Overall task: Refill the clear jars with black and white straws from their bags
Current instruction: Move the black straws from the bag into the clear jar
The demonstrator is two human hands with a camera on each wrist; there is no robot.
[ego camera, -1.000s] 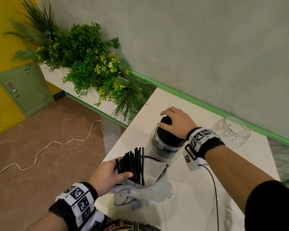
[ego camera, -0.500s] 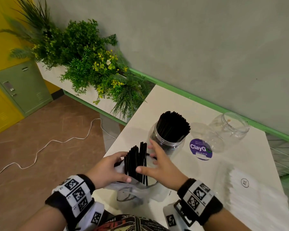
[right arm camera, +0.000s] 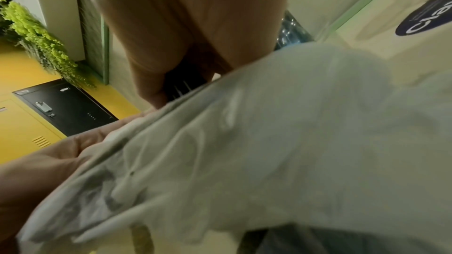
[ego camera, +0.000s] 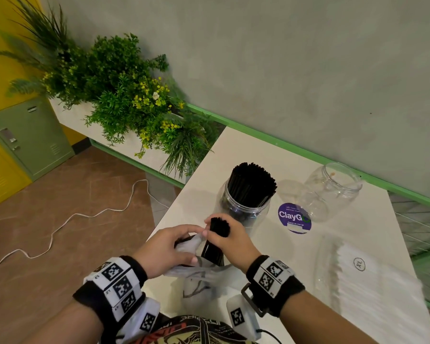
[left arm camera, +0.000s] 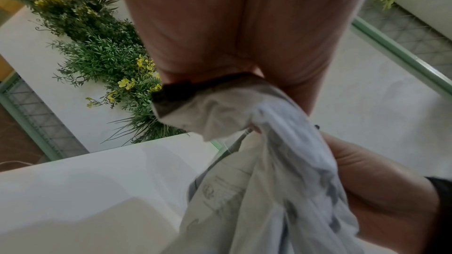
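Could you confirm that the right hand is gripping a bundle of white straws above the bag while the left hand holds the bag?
Not quite: the straws in the right hand's grip are black, not white, as the head view shows. The rest stands: the bundle is above the bag, and the left hand holds the bag.

Black straws (ego camera: 251,184) fill one clear jar (ego camera: 243,212); the table (ego camera: 233,150) is white with a green rim, its round sticker (ego camera: 294,218) purple, the wristbands (ego camera: 117,285) black-and-white checkered.
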